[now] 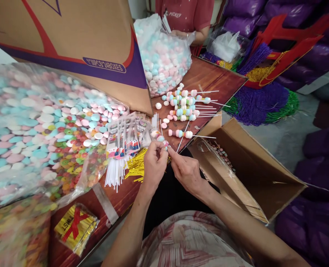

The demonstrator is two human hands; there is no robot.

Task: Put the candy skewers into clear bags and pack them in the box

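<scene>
In my left hand (155,160) is a candy skewer (158,136) of pastel marshmallows, closed in the fingers near its lower end. My right hand (187,170) pinches close beside it, the fingertips meeting those of the left; what they grip is too small to make out, though a bit of gold shows there. Just left of my hands lie gold twist ties (135,165), white sticks (115,172) and printed clear bags (127,135). Beyond them, several finished skewers (183,105) are piled on the table, with one skewer (180,134) lying apart, nearer me.
Loose marshmallows and gummy rings (69,159) fill a large plastic bag at left. A tall carton (78,44) and another marshmallow bag (167,55) stand behind. An open cardboard box (259,178) sits at right, below the table edge. Across the table is another person (183,18).
</scene>
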